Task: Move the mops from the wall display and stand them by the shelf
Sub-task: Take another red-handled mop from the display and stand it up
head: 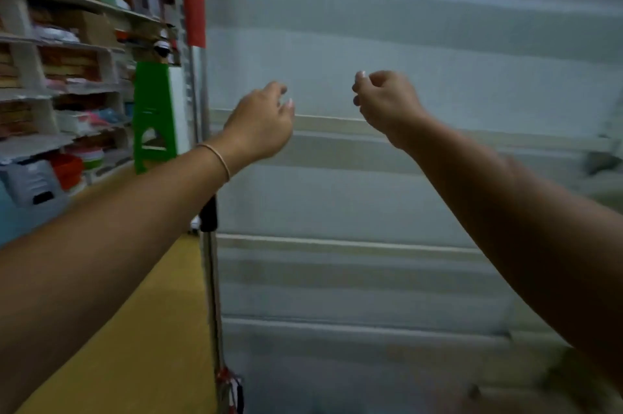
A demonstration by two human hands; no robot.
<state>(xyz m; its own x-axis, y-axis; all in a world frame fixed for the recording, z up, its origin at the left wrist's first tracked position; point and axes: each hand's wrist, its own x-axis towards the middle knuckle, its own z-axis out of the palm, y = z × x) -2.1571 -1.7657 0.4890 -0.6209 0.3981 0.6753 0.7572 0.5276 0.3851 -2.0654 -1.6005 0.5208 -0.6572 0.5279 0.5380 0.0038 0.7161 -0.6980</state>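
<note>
Both hands, left hand (261, 122) & right hand (384, 103), mid-frame, loosely curled, grasping nothing, prob. reaching for next mop; mop pole (210, 278) lower center.

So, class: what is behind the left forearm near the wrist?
A thin upright pole, probably a mop handle, passes behind the left forearm. The stretch behind the arm is hidden.
</note>
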